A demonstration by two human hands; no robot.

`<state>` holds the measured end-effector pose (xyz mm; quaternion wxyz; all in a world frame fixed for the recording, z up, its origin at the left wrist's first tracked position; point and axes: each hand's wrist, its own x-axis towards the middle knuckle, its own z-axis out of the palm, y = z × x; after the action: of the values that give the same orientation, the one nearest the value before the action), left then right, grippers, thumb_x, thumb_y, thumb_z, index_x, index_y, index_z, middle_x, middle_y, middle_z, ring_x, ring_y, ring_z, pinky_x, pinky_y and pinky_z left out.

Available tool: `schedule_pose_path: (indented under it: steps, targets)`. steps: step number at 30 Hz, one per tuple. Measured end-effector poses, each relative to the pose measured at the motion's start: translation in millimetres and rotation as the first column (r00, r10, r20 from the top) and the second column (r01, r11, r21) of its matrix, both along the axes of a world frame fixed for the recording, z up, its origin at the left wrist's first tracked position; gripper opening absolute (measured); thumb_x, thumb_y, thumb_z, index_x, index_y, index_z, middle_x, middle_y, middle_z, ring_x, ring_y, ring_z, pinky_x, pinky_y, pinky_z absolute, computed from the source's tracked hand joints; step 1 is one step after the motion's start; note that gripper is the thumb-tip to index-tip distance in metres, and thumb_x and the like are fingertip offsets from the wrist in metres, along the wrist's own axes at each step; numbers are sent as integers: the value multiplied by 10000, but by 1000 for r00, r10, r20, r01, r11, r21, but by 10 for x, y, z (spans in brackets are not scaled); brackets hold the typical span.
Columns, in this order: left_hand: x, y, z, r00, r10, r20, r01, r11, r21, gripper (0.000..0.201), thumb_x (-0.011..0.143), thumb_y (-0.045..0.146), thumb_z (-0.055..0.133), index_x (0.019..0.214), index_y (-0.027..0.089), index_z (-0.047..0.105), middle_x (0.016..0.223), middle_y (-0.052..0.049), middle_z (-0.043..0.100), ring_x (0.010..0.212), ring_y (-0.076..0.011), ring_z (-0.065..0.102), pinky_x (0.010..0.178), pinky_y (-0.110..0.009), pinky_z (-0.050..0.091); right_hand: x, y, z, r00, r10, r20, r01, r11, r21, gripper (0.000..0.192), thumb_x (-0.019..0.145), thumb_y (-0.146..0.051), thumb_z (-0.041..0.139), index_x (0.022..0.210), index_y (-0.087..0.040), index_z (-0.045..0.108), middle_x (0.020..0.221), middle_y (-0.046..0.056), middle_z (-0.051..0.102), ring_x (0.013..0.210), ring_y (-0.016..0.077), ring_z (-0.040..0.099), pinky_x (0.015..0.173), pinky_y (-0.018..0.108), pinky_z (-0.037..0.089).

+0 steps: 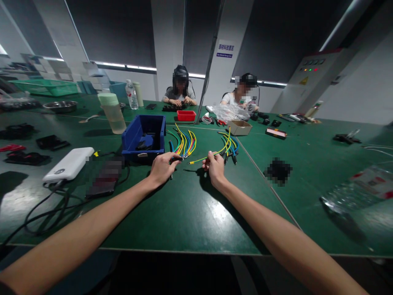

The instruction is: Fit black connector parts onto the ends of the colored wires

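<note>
My right hand (214,167) is closed on a yellow-green wire (202,159) with a yellow-sleeved end that points left. Just beyond that hand lies a small bunch of blue, yellow and green wires (235,145) with dark ends. My left hand (164,167) has thumb and fingers pinched together at the near end of a larger bundle of coloured wires (186,141). Something small and dark shows between its fingertips, but its kind is hidden. To the left of the bundle stands a blue bin (129,141) with dark parts inside.
A white power bank (69,164), a dark phone (106,176) and cables lie left. A tumbler (112,114) stands behind them. Further back are a red tray (186,116) and a cardboard box (239,128). A plastic bottle (356,188) lies right. Two people sit across the table.
</note>
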<state>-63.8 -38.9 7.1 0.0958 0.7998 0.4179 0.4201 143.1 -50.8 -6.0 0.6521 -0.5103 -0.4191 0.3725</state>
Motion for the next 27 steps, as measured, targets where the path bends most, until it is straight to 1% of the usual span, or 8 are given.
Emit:
schedule_pose_path:
  steps: [6,10,19,24,27]
  targets:
    - [2,-1,7,999,15,-29,-15,1000,-8,169,818,245,594,965,194,662,946,-48,705,847,-201,651,776,-321,509,-12,5,-9,999,39,32,-38,999,-28,293,817,-481,507,741,-203,451,529,-31,569,390,93,509,343,184,354]
    - [2,3,-4,999,1,-34,-2,1000,-14,175,817,262,599,969,194,653,949,-52,700,847,-204,651,759,-319,511,-12,8,-25,997,52,49,-51,998,-27,302,817,-491,506,741,-202,458,540,-23,583,390,97,513,343,189,356]
    - [12,-3,-3,999,21,-40,-22,1000,-5,157,811,240,598,956,197,642,938,-43,696,853,-205,647,760,-317,506,-14,18,-20,998,44,49,-43,999,-33,316,807,-506,520,747,-201,466,537,-25,578,392,101,520,344,189,355]
    - [15,-17,8,999,11,-52,-11,1000,4,159,808,223,591,957,203,641,952,-43,694,880,-206,645,816,-334,497,-17,11,-14,998,41,48,-40,999,-23,308,817,-494,512,741,-201,455,537,-27,577,390,95,515,342,185,354]
    - [13,-17,5,998,3,-58,-2,1000,3,158,804,217,592,953,200,640,954,-42,694,889,-206,643,820,-333,494,-17,5,-3,999,33,27,-33,999,-19,308,814,-494,519,744,-202,453,541,-29,577,392,94,516,345,184,357]
